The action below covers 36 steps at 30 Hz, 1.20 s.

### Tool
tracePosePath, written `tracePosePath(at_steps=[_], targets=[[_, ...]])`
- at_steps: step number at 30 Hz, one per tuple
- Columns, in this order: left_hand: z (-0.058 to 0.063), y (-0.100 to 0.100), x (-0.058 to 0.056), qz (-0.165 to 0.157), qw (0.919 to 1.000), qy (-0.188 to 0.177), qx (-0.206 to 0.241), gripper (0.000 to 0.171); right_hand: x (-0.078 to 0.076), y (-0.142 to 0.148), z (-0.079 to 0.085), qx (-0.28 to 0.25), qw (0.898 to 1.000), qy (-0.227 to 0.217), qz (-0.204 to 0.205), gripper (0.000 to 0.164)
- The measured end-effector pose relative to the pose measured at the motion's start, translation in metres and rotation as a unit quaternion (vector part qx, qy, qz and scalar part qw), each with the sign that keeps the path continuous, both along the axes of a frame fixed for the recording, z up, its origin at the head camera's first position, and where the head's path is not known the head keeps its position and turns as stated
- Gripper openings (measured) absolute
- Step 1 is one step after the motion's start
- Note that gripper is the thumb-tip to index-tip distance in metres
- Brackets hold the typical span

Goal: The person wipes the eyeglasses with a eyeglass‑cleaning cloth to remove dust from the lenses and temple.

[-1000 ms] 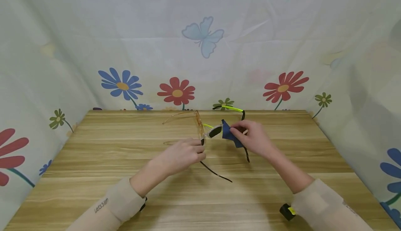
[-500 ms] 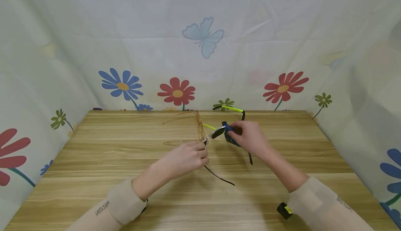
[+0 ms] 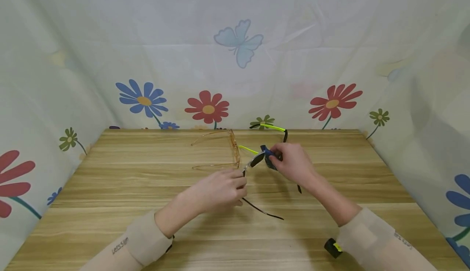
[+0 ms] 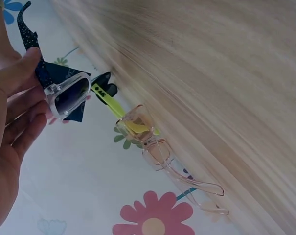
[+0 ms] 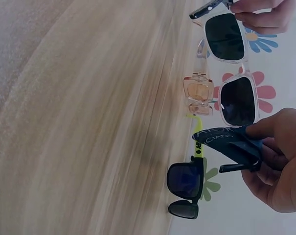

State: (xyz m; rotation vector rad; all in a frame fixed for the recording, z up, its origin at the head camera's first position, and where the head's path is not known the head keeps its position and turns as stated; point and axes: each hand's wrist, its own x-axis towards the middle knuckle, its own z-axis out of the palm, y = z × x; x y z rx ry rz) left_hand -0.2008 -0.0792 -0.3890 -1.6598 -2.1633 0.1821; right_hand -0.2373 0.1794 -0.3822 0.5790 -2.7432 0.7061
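Sunglasses with a clear frame, dark lenses and dark temples are held up off the table. My left hand grips them at one end, by the hinge and temple. A dark blue cloth with pale lettering is pinched in my right hand. The cloth wraps round the other end of the sunglasses, near the hinge, and touches the frame edge. One temple sticks out below the right hand; the other hangs below the left. In the head view the left fingers hide part of the near lens.
Amber see-through glasses lie unfolded on the wooden table, just beyond my left hand. Black sunglasses with yellow-green temples lie behind my right hand. A flower-printed curtain closes off the back and sides.
The cloth has gone from hanging spread out to being bunched round the frame's right end. The sunglasses have tilted, and the left hand has moved slightly right and nearer.
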Motion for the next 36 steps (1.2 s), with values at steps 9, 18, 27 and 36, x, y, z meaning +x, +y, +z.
tracePosePath(at_steps=[9, 18, 27, 36], targets=[[0.0, -0.002, -0.014, 0.027, 0.9693, -0.159, 0.186, 0.01, 0.003, -0.004, -0.003, 0.008, 1.0, 0.018, 0.012, 0.007], [-0.004, -0.005, -0.022, 0.17, 0.9242, -0.263, 0.218, 0.023, 0.008, -0.013, -0.004, 0.023, 0.998, 0.046, 0.02, 0.008], [-0.008, -0.004, -0.028, 0.21, 0.905, -0.311, 0.201, 0.02, 0.013, -0.022, -0.005, 0.029, 0.997, 0.07, 0.035, 0.008], [-0.008, -0.001, -0.03, 0.23, 0.8959, -0.33, 0.189, 0.017, 0.017, -0.03, -0.004, 0.025, 0.996, 0.079, 0.037, 0.011]])
